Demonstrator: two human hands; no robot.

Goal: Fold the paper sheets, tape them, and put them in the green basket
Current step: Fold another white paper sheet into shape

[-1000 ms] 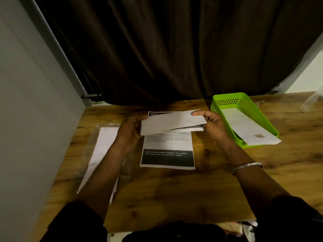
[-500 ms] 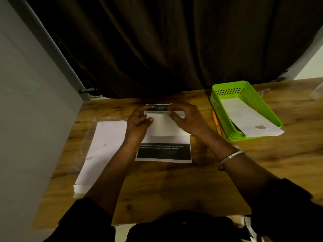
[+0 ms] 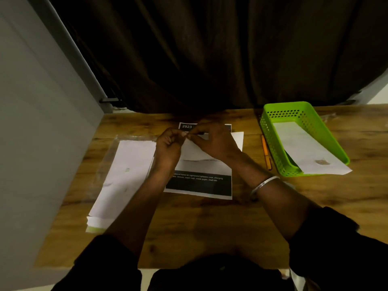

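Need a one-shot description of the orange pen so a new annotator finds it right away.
Start at the green basket on the right side of the wooden table. Just outside its left wall, the orange pen lies flat on the bare wood, running parallel to that wall. It is the only thin, orange thing there; everything else nearby is white paper.
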